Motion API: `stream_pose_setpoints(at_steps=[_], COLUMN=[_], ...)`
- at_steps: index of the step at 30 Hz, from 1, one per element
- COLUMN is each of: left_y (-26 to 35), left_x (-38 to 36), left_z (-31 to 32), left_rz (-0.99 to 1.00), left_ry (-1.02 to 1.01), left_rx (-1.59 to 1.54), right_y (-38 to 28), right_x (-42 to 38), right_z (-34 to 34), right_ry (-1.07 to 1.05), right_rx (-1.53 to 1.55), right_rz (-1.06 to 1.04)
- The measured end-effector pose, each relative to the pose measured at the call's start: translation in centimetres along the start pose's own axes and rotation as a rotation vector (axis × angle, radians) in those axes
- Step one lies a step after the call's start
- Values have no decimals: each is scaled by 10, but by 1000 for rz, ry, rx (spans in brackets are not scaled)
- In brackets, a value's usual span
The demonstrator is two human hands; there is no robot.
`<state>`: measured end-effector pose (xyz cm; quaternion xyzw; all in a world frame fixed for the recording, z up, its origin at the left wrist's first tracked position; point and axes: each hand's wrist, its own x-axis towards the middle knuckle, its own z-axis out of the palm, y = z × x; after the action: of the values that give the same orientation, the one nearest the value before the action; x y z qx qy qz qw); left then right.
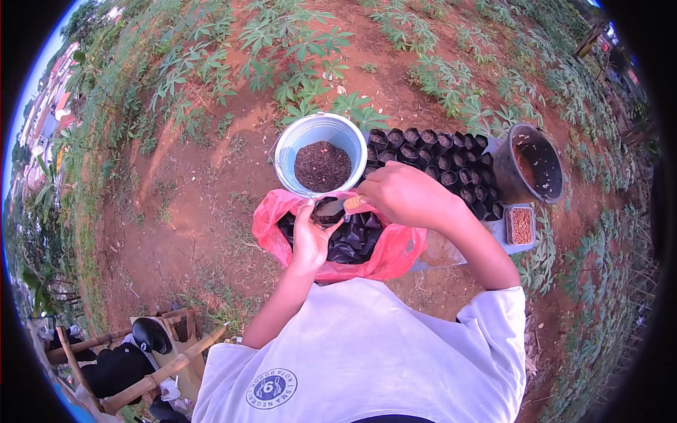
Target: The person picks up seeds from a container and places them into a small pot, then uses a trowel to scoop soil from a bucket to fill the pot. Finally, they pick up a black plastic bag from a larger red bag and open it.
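My left hand (310,236) has its fingers wrapped round a small black bag with dark soil in its mouth (328,209), held above a pink plastic bag (398,255). In my right hand (395,190) is a tool with an orange handle (355,203), its blade at the mouth of the small bag. More black bags (352,241) lie folded inside the pink bag. Just beyond my hands stands a light blue bucket (283,156) with dark soil (322,167) in it.
Rows of soil-filled black bags (444,162) stand at the right. Beside them are a dark bucket (504,173) and a clear box of reddish-brown grains (521,225). Leafy plants (289,53) grow ahead; a bamboo frame (166,370) is at lower left.
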<state>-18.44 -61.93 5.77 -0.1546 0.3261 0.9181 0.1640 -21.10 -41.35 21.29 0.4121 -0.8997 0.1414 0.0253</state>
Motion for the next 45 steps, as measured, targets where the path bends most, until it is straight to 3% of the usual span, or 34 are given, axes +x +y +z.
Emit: stream_pose_setpoints(at_steps=[8, 11, 14, 19, 21, 23, 27, 32, 35, 45], left_y=[22, 33, 49, 77, 85, 94, 111, 131, 136, 140], left_x=[12, 20, 26, 31, 37, 42, 53, 69, 77, 102], left_z=[-22, -34, -48, -65, -85, -95, -109, -122, -127, -124], left_rz=[15, 30, 18, 21, -23, -54, -57, -78, -105, -196], left_ry=[65, 110, 174, 253, 140, 113, 134, 168, 159, 114], left_rx=[-37, -65, -89, -79, -94, -77, -96, -38, -23, -12], right_y=[0, 0, 7, 17, 20, 30, 58, 83, 81, 82], right_x=[35, 44, 47, 59, 67, 70, 75, 84, 90, 92], right_z=[1, -3, 5, 29, 43, 72, 133, 183, 194, 210], right_ry=[-44, -119, -30, 68, 51, 135, 247, 307, 312, 297], right_rx=[37, 175, 240, 297, 326, 368, 387, 367, 396, 354], right_rz=[-16, 74, 141, 424, 496, 667, 765, 821, 910, 916])
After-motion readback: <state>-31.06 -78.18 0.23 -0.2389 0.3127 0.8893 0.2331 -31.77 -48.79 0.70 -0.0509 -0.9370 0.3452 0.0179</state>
